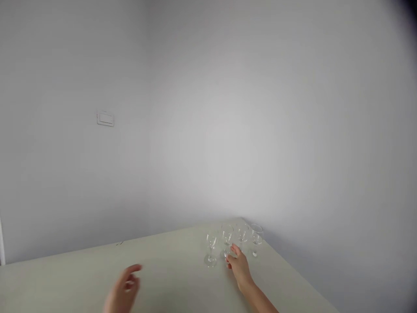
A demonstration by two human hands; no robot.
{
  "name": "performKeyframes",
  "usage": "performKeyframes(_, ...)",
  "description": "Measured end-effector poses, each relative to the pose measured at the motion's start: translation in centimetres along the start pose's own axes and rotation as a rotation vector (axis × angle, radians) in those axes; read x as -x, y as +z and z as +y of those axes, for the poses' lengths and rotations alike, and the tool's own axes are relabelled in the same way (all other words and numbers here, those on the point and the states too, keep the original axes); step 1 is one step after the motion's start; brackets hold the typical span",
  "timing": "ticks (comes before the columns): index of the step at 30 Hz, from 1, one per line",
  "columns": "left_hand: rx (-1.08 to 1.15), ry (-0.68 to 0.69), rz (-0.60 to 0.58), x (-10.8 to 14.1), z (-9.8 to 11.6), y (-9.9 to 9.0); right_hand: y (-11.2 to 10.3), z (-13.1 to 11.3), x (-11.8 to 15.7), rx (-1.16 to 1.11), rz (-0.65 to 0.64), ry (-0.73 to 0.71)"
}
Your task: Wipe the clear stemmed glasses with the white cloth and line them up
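Note:
Several clear stemmed glasses stand upright in a group at the table's far right corner. The leftmost stemmed glass [210, 248] sits a little apart, its round foot in full view. My right hand [239, 266] reaches in at the front of the group, with fingers bent and apart. Its fingertips are close to the foot of the second stemmed glass [227, 234]; whether they touch it I cannot tell. Behind them is a third stemmed glass [242, 234], partly hidden by the hand. Farthest right stands another stemmed glass [256, 237]. My left hand [125, 288], slightly blurred, hovers over the table at lower left, fingers curved apart and holding nothing.
The pale table [176, 265] runs along two grey-white walls that meet in a corner. A white wall switch [105, 119] is on the left wall. Some small dark thin thing [120, 243] lies at the table's back edge.

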State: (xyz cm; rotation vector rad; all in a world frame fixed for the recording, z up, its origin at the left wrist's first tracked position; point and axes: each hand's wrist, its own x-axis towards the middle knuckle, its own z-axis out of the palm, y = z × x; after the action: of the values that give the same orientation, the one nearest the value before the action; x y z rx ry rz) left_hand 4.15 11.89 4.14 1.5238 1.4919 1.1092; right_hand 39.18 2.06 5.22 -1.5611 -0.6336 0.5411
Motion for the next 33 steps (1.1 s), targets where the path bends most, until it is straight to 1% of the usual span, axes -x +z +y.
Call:
performKeyframes(1,0.029,-0.006,-0.148,0.0,1.4,3.1,0.6,0.2,-0.4,-0.011,-0.006,-0.003)
performKeyframes(3,0.058,-0.037,-0.302,0.3,4.3,9.3,1.9,0.6,-1.2,-0.023,-0.015,-0.012)
performKeyframes(5,0.092,-0.071,-0.415,0.8,6.8,14.8,2.8,1.1,-1.8,-0.029,-0.026,-0.027)
performKeyframes(7,0.112,-0.095,-0.485,1.3,8.5,19.1,3.3,1.7,-2.2,-0.034,-0.041,-0.051)
performKeyframes(9,0.113,-0.119,-0.525,1.8,9.5,21.8,3.4,2.2,-2.5,-0.035,-0.053,-0.076)
performKeyframes(11,0.104,-0.140,-0.536,2.2,9.7,23.3,3.4,2.6,-2.5,-0.032,-0.054,-0.098)
performKeyframes(13,0.093,-0.146,-0.528,2.4,9.5,23.8,3.5,2.9,-2.3,-0.028,-0.051,-0.115)
performKeyframes(15,0.088,-0.130,-0.509,2.3,9.2,23.4,3.6,3.0,-1.9,-0.030,-0.056,-0.126)
performKeyframes(17,0.091,-0.105,-0.477,1.8,8.7,22.0,3.8,2.9,-1.2,-0.037,-0.078,-0.126)
performKeyframes(18,0.094,-0.094,-0.458,1.5,8.5,20.9,3.9,2.7,-0.7,-0.044,-0.093,-0.122)
performKeyframes(19,0.096,-0.086,-0.434,1.0,8.1,19.5,4.1,2.5,-0.1,-0.051,-0.113,-0.117)
performKeyframes(21,0.104,-0.074,-0.372,0.1,6.8,15.6,4.4,1.8,1.2,-0.065,-0.159,-0.103)
performKeyframes(22,0.110,-0.069,-0.334,-0.4,5.9,13.3,4.6,1.5,1.9,-0.073,-0.186,-0.095)
performKeyframes(24,0.125,-0.072,-0.241,-1.0,3.5,8.0,5.3,0.7,3.4,-0.086,-0.243,-0.075)
performKeyframes(27,0.153,-0.127,-0.059,-1.2,-1.1,-0.5,7.1,-0.6,5.5,-0.104,-0.334,-0.047)
performKeyframes(30,0.173,-0.217,0.147,-0.6,-5.7,-8.4,9.9,-1.9,7.9,-0.110,-0.430,-0.010)
performKeyframes(33,0.168,-0.287,0.321,0.1,-8.9,-15.0,13.2,-2.8,10.8,-0.085,-0.565,0.037)
